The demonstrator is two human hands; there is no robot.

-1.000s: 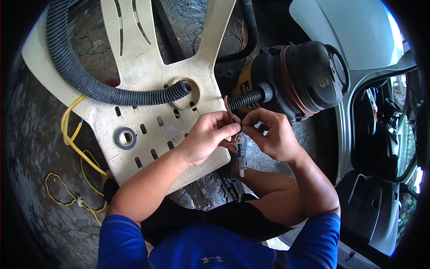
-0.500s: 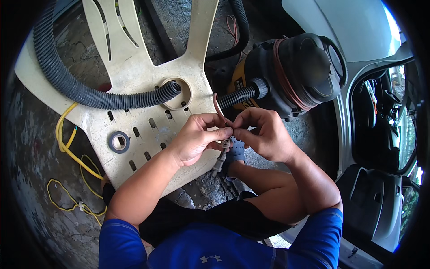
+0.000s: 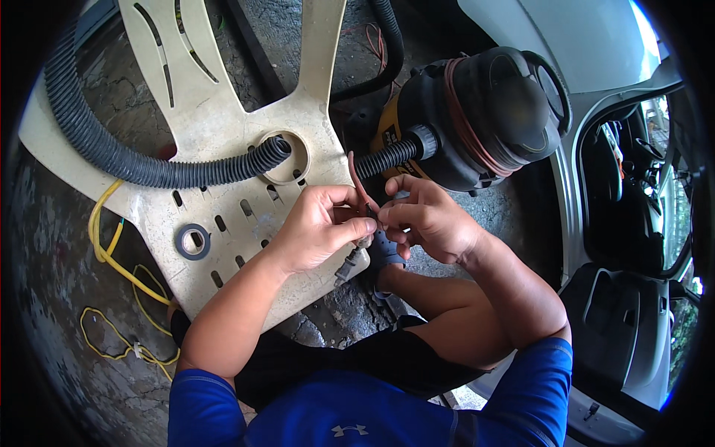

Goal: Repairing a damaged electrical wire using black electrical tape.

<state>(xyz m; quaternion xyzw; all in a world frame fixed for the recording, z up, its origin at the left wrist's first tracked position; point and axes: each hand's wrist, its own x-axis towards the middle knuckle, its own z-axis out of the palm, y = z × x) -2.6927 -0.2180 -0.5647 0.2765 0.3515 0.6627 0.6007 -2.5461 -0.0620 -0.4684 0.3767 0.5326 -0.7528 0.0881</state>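
Note:
My left hand is closed, pinching a reddish-brown cable between thumb and fingers. The cable's upper end sticks up above the fingers. Below them hangs a dark plug on a short length of cord. My right hand has its thumb and index finger pressed together beside the cable, close to the left thumb. What those fingertips pinch is too small to make out. A roll of black tape lies flat on the cream plastic chair, left of my hands.
A ribbed black hose lies across the chair, its open end over a round hole. A black and yellow vacuum cleaner stands beyond my right hand. Yellow cord trails on the left. An open car door is at right.
My right fingertips have drawn slightly away from the left ones, with the hand turned and other fingers loosened. The view has shifted a little; the plug hangs farther left.

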